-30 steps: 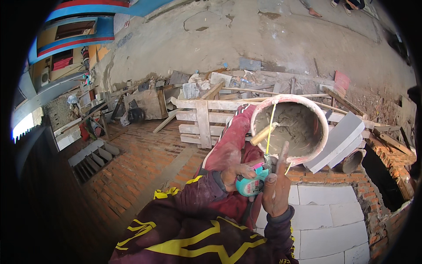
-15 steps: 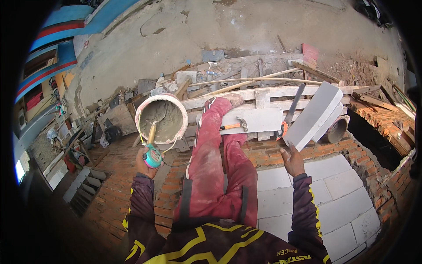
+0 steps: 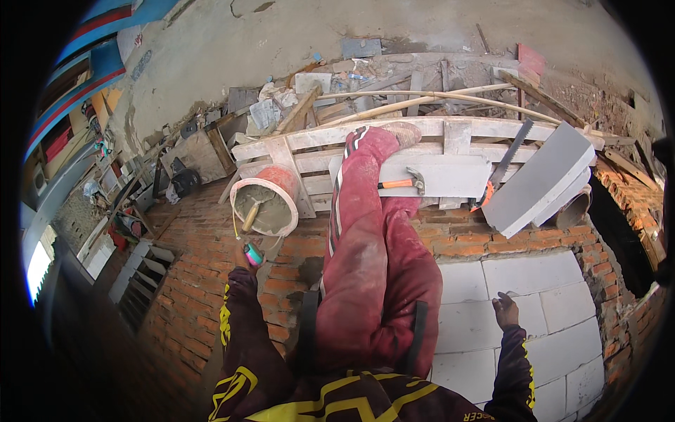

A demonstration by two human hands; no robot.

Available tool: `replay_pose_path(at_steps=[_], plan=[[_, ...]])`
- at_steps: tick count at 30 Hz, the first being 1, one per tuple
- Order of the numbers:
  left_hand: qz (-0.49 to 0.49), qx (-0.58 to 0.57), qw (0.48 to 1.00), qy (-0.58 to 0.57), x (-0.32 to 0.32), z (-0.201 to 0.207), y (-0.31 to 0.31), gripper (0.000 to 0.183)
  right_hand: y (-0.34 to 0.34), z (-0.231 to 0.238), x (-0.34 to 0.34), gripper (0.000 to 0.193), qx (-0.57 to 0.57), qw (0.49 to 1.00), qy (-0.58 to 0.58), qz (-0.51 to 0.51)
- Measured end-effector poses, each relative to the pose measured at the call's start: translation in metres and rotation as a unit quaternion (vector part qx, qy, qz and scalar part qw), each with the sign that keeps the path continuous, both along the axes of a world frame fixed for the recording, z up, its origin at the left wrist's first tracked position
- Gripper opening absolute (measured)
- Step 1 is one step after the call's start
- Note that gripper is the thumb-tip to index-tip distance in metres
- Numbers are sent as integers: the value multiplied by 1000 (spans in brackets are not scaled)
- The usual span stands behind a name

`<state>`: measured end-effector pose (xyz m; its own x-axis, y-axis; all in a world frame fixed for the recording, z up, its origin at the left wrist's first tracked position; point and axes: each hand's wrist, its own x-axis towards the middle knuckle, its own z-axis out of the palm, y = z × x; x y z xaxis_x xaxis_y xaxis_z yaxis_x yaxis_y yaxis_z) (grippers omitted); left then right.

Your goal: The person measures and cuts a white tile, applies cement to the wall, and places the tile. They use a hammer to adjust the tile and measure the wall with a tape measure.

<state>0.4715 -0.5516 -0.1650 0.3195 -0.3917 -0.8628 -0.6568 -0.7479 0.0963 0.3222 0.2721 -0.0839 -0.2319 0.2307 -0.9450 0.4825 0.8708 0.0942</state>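
Observation:
My left hand [image 3: 241, 259] is closed around a teal tape measure [image 3: 254, 254] with pink trim, just in front of a bucket. This bucket [image 3: 283, 184] is tipped toward me and contains grey wet mortar [image 3: 275, 211], with a wooden-handled trowel [image 3: 251, 216] resting in it. Over a wall of pale lightweight blocks [image 3: 460, 325] is my right hand [image 3: 505, 312], its fingers loosely bent and apart, with nothing visible in them. Beyond it, pale blocks [image 3: 541, 179] lean at a slant beside a handsaw [image 3: 512, 151].
A hammer [image 3: 404, 183] lies on a flat pale block [image 3: 450, 174] across a wooden pallet [image 3: 281, 151]. My legs stretch ahead between bucket and blocks. Brickwork [image 3: 190, 295] runs at left; a dark gap [image 3: 619, 232] opens at right. Rubble and bamboo poles [image 3: 415, 102] lie beyond.
My right hand has drawn back from the leaning blocks to above the block wall. The left hand keeps the tape measure, now turned more edge-on. The whole view has shifted.

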Motion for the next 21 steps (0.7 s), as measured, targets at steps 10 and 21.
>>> replay_pose_path(at_steps=[10,21], plan=[[-135,48,985,-96,-36,-30,-19,44,-109,-60,-10,51,-144,969,30,-197],[-350,110,914,-170,-73,13,-7,50,-73,-105,60,53,-22,969,31,-244]])
